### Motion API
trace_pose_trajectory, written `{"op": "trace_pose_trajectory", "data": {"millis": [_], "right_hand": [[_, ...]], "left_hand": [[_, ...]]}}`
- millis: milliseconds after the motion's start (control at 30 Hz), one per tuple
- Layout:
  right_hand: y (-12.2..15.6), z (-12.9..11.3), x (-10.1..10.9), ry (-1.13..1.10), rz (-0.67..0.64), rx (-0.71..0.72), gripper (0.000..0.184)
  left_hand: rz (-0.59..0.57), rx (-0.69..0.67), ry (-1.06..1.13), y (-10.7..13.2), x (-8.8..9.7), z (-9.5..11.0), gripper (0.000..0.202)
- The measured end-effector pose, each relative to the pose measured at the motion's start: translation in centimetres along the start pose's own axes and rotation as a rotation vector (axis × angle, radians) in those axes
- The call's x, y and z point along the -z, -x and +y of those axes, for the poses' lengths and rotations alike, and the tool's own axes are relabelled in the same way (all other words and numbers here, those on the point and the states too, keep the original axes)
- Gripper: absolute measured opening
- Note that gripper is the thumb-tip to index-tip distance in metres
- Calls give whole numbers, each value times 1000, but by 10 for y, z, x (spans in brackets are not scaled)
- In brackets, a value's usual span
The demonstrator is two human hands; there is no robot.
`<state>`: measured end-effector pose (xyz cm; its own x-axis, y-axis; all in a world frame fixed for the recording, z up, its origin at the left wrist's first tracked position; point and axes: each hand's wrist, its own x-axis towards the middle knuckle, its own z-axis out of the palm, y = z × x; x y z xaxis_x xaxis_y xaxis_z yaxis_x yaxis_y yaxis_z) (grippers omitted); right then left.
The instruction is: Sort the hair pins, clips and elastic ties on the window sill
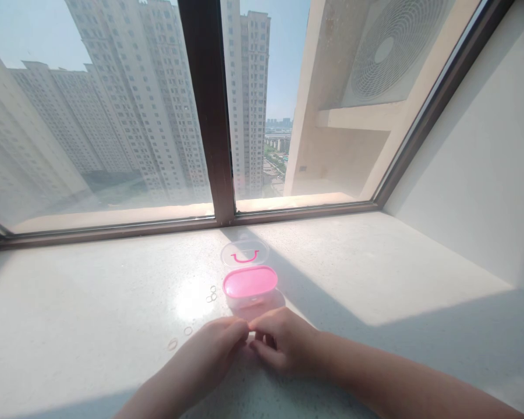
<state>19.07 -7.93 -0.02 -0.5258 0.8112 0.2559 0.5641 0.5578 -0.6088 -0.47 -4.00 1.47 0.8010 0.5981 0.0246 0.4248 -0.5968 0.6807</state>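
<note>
My left hand point(222, 343) and my right hand point(286, 340) meet at the fingertips low in the middle of the view, just above the sill. Both have fingers closed in a pinch; whatever lies between them is hidden or too small to name. Right in front of them stands an oval container with a pink top point(251, 281) and a paler, see-through lower part. Behind it lies a clear oval lid point(227, 254) with a curved pink handle point(245, 258). To the left are several small thin rings point(188, 331), two of them touching or overlapping beside the container.
A pale speckled windowsill point(113, 302) carries everything, with bright sun glare left of the container and shadow bands to the right. A brown window frame point(213, 145) borders the back, and a white wall point(471, 151) rises at right. Tall buildings point(144, 87) show outside.
</note>
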Motion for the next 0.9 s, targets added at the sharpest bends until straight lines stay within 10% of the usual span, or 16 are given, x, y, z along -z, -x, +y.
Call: {"op": "trace_pose_trajectory", "data": {"millis": [633,900], "right_hand": [[-3,13,-4,68,3,33,10],[-4,21,3,-225,52,-128,9]], "left_hand": [[53,10,-168,-1,-5,5,19],[168,165,-82,-7,-4,-6,19]]}}
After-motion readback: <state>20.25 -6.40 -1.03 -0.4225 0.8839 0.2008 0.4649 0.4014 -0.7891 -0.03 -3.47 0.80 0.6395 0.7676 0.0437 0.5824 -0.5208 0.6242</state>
